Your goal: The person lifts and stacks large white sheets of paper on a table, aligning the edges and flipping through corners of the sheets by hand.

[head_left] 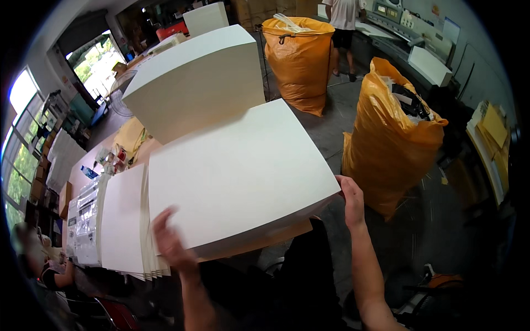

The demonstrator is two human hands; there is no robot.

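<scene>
head view: the white paper stack (237,171) lies between and ahead of your hands. your left hand (175,244), blurred, extends its fingers unclosed at the near-left corner. your right hand (352,203) touches the right corner; whether it pinches sheets cannot be told. beyond it stands an orange sack (392,146); left of your left hand, a paper pile (124,220).

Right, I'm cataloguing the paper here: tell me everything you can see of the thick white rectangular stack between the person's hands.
The thick white rectangular stack looks like many paper sheets squared into a block, its top plain, its near side shaded. It lies flat on a pale brown surface, in front of a taller white paper block. The right hand touches its near right corner; the left hand is blurred at its near left corner, so contact there is unclear.
</scene>
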